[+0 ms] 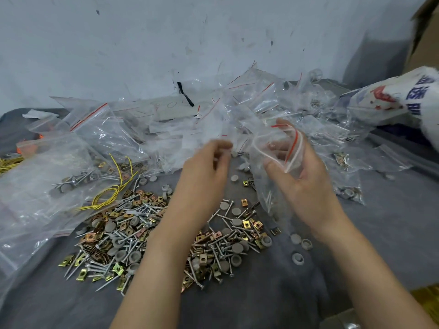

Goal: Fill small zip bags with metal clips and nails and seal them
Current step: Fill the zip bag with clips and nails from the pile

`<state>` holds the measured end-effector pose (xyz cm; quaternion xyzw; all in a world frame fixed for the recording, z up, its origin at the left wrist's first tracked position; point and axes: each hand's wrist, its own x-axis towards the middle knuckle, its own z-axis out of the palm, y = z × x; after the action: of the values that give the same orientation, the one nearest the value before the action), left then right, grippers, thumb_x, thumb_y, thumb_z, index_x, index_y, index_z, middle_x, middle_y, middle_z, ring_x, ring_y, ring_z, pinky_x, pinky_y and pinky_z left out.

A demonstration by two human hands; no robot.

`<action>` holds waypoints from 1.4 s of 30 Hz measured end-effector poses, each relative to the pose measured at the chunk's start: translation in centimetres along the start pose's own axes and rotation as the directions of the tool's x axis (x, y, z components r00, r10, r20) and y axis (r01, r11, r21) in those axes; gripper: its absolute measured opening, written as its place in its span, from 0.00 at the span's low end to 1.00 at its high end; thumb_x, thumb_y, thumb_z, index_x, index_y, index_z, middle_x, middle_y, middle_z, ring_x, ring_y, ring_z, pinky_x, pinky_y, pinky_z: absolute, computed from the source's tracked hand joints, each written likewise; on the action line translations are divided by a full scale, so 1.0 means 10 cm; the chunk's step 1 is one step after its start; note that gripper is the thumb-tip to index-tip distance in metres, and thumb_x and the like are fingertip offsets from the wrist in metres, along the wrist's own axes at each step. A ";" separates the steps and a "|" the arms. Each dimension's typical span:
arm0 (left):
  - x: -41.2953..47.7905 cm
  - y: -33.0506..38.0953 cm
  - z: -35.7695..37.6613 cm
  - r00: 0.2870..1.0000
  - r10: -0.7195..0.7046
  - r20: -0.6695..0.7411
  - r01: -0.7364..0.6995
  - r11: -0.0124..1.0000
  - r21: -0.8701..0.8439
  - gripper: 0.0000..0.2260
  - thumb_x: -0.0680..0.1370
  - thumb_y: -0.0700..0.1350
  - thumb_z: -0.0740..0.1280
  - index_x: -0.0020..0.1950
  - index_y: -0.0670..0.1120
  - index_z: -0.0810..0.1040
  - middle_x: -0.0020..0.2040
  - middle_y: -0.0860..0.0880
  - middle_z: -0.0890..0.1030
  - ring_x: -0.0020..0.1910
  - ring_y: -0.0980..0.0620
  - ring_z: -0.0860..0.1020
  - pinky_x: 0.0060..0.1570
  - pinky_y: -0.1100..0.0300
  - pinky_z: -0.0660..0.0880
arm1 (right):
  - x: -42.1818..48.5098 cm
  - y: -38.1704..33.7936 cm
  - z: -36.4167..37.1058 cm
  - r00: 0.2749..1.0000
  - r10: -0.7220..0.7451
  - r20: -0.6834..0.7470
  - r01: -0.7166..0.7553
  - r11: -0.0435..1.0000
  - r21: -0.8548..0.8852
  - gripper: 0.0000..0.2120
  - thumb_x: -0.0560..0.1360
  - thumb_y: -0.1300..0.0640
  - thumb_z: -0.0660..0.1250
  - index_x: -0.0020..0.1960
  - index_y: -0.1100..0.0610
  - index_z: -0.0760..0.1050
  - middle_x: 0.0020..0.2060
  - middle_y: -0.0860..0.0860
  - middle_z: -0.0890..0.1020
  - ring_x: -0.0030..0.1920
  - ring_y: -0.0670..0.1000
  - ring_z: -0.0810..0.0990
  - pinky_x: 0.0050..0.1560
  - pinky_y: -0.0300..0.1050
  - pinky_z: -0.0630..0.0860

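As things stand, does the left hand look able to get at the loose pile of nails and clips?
Probably yes. The left hand hangs just above the pile with nothing between them; the zip bag is in the right hand.

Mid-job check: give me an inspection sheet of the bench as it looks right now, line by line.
Surface: gray cloth, largely covered.
Job's things: loose pile of nails, metal clips and gray caps in front; small zip bag, mouth open, a few nails inside.
Clutter: heap of clear zip bags behind; big bag at left, holding some nails.
Hands: right hand holds the small zip bag; left hand beside its mouth, fingertips bunched, contents unclear.
Cables: yellow wire looped at left.
Surroundings: stained wall; printed sack and cardboard box at right.
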<state>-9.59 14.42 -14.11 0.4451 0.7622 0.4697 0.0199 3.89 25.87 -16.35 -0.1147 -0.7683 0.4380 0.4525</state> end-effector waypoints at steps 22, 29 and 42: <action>-0.03 0.30 -0.08 0.987 0.076 -0.138 -0.099 0.980 -0.173 0.02 0.79 0.54 0.66 0.47 0.59 0.77 0.44 0.64 0.79 0.38 0.63 0.74 0.38 0.64 0.68 | -0.03 0.08 -0.10 0.999 0.029 0.013 -0.028 0.996 -0.080 0.29 0.74 0.45 0.69 0.73 0.40 0.65 0.63 0.42 0.79 0.65 0.42 0.77 0.66 0.38 0.71; -0.07 0.55 -0.04 0.982 0.188 -0.031 -0.191 0.978 -0.088 0.03 0.79 0.51 0.67 0.51 0.56 0.80 0.54 0.57 0.77 0.56 0.60 0.74 0.51 0.70 0.67 | -0.05 0.04 -0.02 0.998 0.019 0.063 -0.015 0.998 -0.060 0.31 0.73 0.42 0.69 0.74 0.39 0.64 0.65 0.31 0.74 0.67 0.38 0.73 0.66 0.34 0.69; 0.04 -0.50 -0.49 0.975 -0.221 -0.030 0.219 0.929 0.298 0.12 0.82 0.47 0.62 0.63 0.47 0.77 0.53 0.52 0.81 0.48 0.56 0.77 0.50 0.62 0.72 | -0.08 0.00 0.04 0.997 0.026 0.068 -0.018 0.994 -0.109 0.30 0.72 0.40 0.67 0.73 0.36 0.64 0.61 0.35 0.79 0.63 0.37 0.76 0.58 0.23 0.66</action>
<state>-15.33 10.43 -14.91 0.3557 0.8694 0.3428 0.0062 4.02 25.18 -16.90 -0.1323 -0.8049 0.4042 0.4138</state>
